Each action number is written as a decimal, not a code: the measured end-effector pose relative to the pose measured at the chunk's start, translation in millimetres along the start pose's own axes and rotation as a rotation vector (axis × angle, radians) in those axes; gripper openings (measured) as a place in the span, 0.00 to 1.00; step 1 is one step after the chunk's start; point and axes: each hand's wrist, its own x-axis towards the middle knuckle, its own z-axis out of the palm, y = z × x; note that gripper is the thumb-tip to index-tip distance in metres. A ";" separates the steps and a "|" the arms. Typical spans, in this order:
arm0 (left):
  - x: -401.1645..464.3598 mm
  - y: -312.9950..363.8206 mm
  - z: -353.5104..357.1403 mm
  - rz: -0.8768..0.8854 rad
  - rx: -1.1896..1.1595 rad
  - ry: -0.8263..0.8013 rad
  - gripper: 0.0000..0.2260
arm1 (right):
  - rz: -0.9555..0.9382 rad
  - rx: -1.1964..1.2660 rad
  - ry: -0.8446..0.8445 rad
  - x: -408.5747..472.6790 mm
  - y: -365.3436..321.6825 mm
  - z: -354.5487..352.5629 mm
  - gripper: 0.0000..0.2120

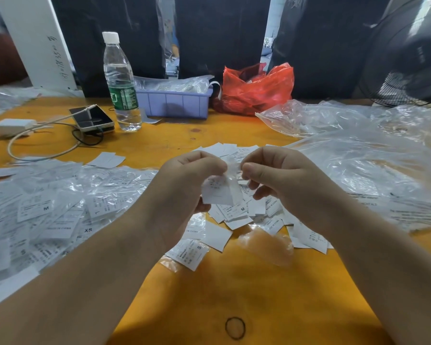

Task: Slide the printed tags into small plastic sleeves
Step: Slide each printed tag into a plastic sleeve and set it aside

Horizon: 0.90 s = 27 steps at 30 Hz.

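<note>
Both hands are raised just above the orange table [234,282], fingers curled, pinching one small item between them. The left hand [184,185] holds a white printed tag [215,192] from the side, and the right hand [281,178] pinches the top edge of a clear plastic sleeve [233,170] that lies over the tag. The tag is a small white rectangle with rows of fine dark print — too blurred to read. How far it sits inside the sleeve cannot be told; the film is nearly invisible against the paper.

Beneath the hands lies a loose heap of tags [244,212], some marked M or S. To the left spreads a pile of sleeved tags [47,207], glossy and overlapping, cut off by the frame edge. An empty sleeve [266,245] lies just right of centre, its outline hard to make out. A black rubber band [235,328] rests near the bottom edge. Crumpled clear bags [358,150] cover the right side — their contents are unclear.
</note>
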 end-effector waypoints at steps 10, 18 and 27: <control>-4.3 5.9 -0.9 -0.091 -0.248 0.012 0.03 | 0.314 0.616 -0.446 0.8 1.9 -4.8 0.07; -0.9 2.4 -3.3 -0.106 -0.168 -0.026 0.10 | 0.311 0.741 -0.156 2.8 3.9 -6.9 0.16; 9.6 -2.5 -18.4 0.166 0.427 0.252 0.12 | 0.216 0.371 -0.049 1.3 -0.6 -8.6 0.23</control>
